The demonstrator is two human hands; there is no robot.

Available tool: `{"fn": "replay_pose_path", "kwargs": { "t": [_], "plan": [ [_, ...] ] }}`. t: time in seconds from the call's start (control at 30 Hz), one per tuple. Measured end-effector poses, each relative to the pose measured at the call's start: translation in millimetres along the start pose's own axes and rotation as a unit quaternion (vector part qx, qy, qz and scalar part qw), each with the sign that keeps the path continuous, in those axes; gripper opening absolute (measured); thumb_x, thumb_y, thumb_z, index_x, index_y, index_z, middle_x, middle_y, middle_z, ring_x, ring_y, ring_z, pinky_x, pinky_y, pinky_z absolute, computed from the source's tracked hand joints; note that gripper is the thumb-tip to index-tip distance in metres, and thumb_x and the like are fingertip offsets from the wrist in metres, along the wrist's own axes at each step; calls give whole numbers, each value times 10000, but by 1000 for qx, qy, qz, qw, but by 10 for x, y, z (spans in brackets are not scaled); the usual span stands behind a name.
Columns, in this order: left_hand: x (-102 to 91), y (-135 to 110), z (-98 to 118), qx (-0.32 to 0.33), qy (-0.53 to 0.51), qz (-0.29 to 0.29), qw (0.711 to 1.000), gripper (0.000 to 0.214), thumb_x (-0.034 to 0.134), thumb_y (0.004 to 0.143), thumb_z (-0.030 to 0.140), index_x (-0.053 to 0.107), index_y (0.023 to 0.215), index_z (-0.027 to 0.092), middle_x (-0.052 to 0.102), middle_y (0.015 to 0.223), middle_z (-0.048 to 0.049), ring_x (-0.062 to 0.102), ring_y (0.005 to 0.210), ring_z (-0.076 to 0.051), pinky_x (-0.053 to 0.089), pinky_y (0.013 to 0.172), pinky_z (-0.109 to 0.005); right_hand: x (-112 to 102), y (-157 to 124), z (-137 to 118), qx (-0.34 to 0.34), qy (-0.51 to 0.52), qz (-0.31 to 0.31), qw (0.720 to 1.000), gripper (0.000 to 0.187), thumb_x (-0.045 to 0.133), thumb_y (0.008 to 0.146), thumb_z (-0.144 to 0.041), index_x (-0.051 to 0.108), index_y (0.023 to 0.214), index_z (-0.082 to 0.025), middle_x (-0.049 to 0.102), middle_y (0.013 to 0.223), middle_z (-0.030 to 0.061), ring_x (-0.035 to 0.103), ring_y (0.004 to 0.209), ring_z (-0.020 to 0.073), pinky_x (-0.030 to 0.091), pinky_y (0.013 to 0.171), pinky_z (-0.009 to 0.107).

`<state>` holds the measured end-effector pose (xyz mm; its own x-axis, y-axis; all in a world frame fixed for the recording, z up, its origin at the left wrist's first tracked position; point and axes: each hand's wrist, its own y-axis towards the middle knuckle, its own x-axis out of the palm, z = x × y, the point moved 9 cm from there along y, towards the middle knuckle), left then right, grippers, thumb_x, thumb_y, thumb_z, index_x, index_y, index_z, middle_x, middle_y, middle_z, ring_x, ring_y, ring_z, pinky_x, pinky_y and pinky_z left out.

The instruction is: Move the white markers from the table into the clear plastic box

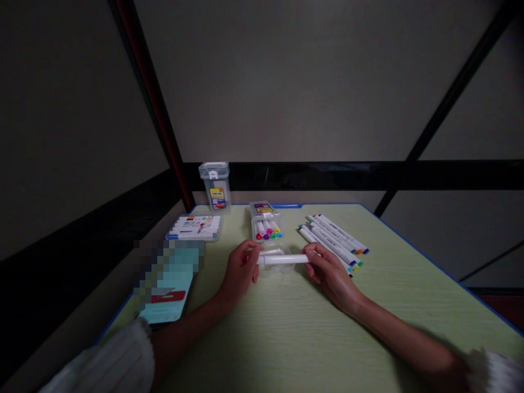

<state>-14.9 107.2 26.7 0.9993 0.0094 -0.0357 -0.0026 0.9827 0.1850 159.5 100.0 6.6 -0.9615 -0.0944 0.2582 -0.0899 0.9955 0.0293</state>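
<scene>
Between my two hands a white marker (282,259) is held level above the table. My left hand (241,267) pinches its left end, and my right hand (325,270) grips the right end. Both ends are partly hidden by my fingers. Behind the marker lies the clear box lid (286,268), partly covered from view. Just beyond it, a clear plastic box (267,224) holds several markers with coloured ends facing me. To the right of that box, a loose group of white markers (335,240) with coloured tips lies close to my right hand.
A tall clear lidded container (216,188) stands at the back left. In front of it lies a flat clear case of pens (195,227). A phone (167,295) with a lit screen rests near my left forearm. Walls border the pale green table (286,338) behind and left.
</scene>
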Motion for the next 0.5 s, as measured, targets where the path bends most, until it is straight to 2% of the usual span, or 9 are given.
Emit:
{"fn": "replay_pose_path", "kwargs": {
  "t": [0.5],
  "plan": [
    [-33, 0, 51, 19, 4, 14, 1000, 211, 531, 730, 377, 498, 714, 169, 360, 337, 120, 341, 278, -50, 254, 306, -147, -4, 17, 16, 4, 9, -4, 1000, 263, 637, 698, -414, 519, 682, -179, 419, 442, -65, 289, 404, 63, 174, 374, 198]
  ]
}}
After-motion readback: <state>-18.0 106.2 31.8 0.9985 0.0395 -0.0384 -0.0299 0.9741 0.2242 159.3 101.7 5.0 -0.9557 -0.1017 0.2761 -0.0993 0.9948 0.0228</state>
